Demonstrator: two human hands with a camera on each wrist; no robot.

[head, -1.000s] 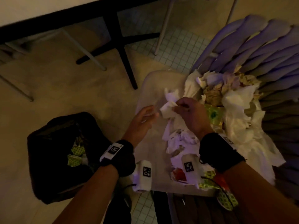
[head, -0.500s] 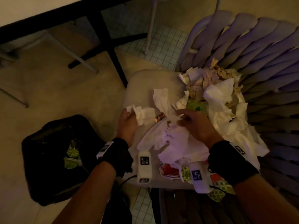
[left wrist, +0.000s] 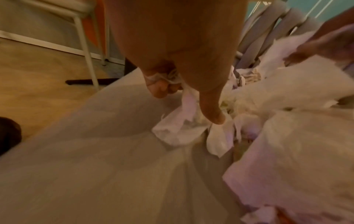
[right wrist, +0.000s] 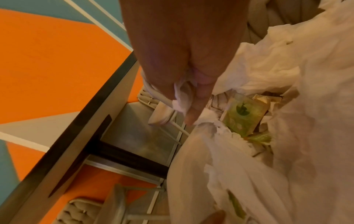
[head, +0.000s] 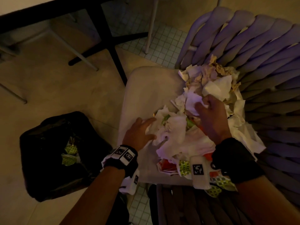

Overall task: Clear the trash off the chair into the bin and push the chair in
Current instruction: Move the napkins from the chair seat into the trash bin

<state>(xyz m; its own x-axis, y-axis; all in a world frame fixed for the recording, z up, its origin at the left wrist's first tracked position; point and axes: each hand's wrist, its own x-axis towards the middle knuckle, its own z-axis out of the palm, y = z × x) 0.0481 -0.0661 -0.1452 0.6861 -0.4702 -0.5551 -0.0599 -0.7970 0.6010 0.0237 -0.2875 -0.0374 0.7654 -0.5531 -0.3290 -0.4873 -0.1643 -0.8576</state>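
A heap of crumpled white napkins and wrappers (head: 209, 95) covers the right half of the chair's pale seat (head: 146, 91), against its woven backrest (head: 263, 51). My left hand (head: 142, 130) grips a crumpled white napkin (left wrist: 184, 125) at the heap's left edge, fingers curled round a wad. My right hand (head: 209, 114) is deeper in the heap and clutches white tissue (right wrist: 182, 97); a green wrapper (right wrist: 243, 115) lies just beyond its fingers. The black bin (head: 53, 153) stands on the floor left of the chair and holds green-patterned wrappers (head: 69, 153).
A dark table (head: 48, 13) with a black leg (head: 113, 51) stands beyond the chair. White metal legs (head: 151, 26) of other chairs stand on the floor nearby. Red and green-dotted wrappers (head: 185, 168) lie at the seat's near edge.
My right hand has moved from the heap's left part further right and back into it. My left hand has shifted right on the seat, still holding white napkin.
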